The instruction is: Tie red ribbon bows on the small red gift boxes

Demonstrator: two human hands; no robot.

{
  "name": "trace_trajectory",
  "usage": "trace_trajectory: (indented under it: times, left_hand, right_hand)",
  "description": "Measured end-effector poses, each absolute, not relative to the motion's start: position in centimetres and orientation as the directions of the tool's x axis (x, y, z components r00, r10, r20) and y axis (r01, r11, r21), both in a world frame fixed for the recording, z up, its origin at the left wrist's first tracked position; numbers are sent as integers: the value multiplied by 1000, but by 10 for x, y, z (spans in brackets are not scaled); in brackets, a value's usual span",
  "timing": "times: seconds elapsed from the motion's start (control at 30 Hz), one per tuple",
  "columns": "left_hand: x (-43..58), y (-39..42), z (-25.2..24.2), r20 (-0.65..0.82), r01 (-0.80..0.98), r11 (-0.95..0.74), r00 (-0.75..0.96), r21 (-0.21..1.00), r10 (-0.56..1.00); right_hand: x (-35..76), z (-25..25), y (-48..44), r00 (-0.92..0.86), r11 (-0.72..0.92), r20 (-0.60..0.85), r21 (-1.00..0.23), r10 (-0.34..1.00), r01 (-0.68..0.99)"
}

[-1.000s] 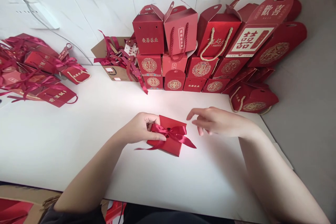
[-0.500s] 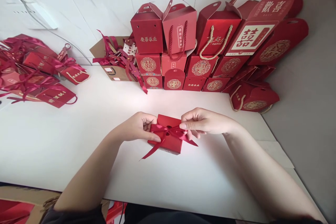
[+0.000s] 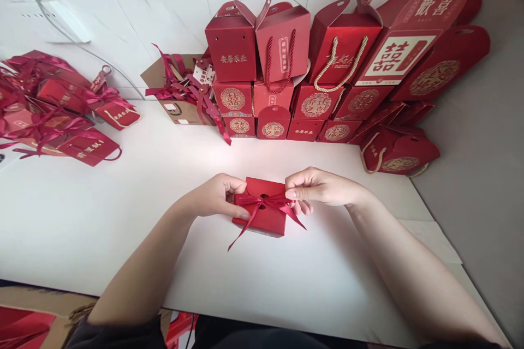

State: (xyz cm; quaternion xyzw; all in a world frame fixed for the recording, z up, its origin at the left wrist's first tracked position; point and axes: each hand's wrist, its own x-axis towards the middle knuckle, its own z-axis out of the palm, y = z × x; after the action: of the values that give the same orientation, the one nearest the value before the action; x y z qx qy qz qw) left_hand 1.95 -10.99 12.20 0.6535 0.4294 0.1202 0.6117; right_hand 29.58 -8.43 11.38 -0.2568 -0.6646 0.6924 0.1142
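A small red gift box sits on the white table in front of me. A dark red ribbon is tied in a bow across its top, over a dark oval hole, with two pointed tails hanging towards me and to the right. My left hand is closed at the box's left side, thumb and fingers around the bow's left loop. Between thumb and forefinger, my right hand pinches the right loop; its other fingers curl below. What the left fingertips touch underneath is hidden.
Red gift boxes stand stacked along the back wall. A brown carton of ribbons and tags is left of them. More ribboned boxes are piled at far left. A grey partition bounds the right; a cardboard box is below the table's front edge.
The right hand has moved slightly right with its loop, and the bow looks pulled straighter. The left tail hangs further right. The left hand keeps its hold; the view has shifted slightly.
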Motion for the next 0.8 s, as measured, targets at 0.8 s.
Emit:
trace_trajectory:
  times: [0.8]
  left_hand:
    - [11,-102,118,-371,373,156,619,915,692]
  right_hand:
    - [305,126,-84,-840,73,-273,-936,469,345]
